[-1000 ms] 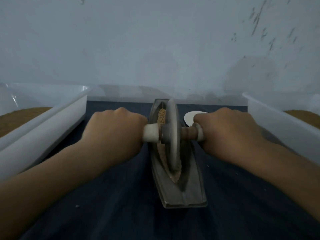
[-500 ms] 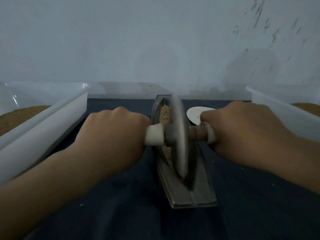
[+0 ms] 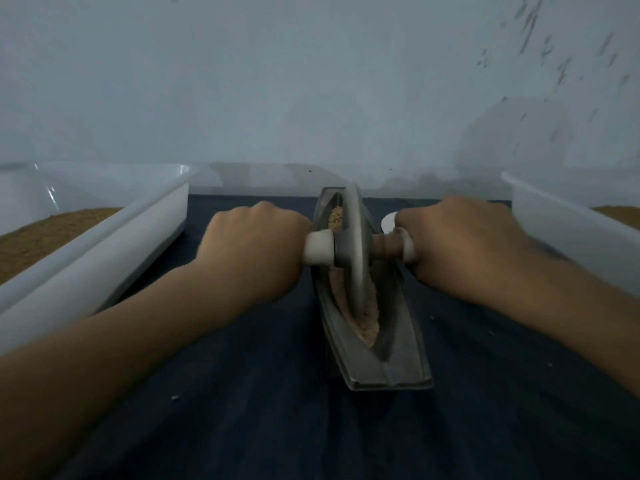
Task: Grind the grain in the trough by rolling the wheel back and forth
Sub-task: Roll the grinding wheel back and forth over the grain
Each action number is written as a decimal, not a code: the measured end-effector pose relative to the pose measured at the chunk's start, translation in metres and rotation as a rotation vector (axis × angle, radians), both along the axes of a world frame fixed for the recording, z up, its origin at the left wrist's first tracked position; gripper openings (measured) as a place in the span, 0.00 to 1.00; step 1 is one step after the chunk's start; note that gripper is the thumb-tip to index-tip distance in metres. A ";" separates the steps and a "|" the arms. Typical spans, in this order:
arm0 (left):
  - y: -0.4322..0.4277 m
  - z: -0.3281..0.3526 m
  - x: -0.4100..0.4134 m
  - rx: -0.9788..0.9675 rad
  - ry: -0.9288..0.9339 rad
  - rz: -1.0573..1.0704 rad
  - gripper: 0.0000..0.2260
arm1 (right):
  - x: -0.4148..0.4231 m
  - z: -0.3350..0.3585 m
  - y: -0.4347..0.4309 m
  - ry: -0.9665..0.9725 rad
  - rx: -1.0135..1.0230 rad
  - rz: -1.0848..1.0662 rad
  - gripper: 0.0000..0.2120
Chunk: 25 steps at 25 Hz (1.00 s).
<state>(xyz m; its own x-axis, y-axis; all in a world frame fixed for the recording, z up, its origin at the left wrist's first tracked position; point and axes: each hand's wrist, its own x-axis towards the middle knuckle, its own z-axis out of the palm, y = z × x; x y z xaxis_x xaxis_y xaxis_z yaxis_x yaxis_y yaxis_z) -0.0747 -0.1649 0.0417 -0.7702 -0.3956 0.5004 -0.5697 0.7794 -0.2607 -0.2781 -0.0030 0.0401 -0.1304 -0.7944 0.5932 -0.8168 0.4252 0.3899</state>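
A grey boat-shaped metal trough (image 3: 398,362) lies lengthwise on a dark blue cloth, its near end towards me. Pale ground grain (image 3: 369,320) fills its groove, with coarser grain at the far end. A grey metal wheel (image 3: 355,244) stands on edge in the groove, towards the far half. Its axle handle (image 3: 384,245) sticks out on both sides, with white collars. My left hand (image 3: 252,251) grips the left end of the handle. My right hand (image 3: 460,244) grips the right end. Both fists hide the handle tips.
A white plastic tub (image 3: 104,251) holding brown grain stands along the left. Another white tub (image 3: 568,230) with brown grain stands at the right. A small white round thing (image 3: 388,221) peeks out behind my right hand. A pale wall (image 3: 311,81) rises close behind. Stray grains dot the dark blue cloth (image 3: 242,410).
The wheel came towards me between the first two frames; now it has rolled back towards the far end, both hands going with it.
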 end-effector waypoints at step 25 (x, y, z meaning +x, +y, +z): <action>-0.027 0.006 -0.043 0.083 -0.007 0.105 0.06 | -0.002 0.024 -0.050 -0.324 0.174 -0.152 0.03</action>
